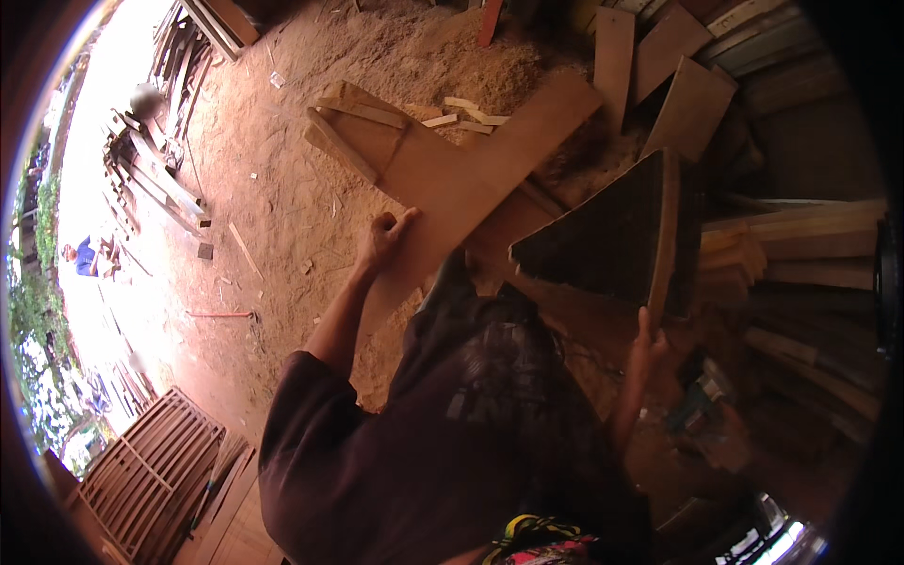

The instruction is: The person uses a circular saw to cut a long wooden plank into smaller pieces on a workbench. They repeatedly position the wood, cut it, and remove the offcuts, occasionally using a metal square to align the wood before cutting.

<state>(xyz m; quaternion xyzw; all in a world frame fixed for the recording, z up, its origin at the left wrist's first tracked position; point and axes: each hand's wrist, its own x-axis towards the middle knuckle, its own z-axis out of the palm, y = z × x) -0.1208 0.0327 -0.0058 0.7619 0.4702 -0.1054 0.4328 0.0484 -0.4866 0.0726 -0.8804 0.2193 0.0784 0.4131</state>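
On board, half-curled left hand

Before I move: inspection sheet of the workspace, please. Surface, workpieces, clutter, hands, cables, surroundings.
Surface: brown ground, strewn with wood scraps.
Workpieces: long plank slanting across a wider board; dark panel with a lighter edge strip.
Clutter: short offcuts beside the plank; thin reddish item on the ground.
Hands: left hand at the plank's left edge; right hand at the strip's near end, grips unclear.
Cables: nothing seen; right side dark.
Surroundings: slatted frame lower left; person in blue far left; timber stack right.
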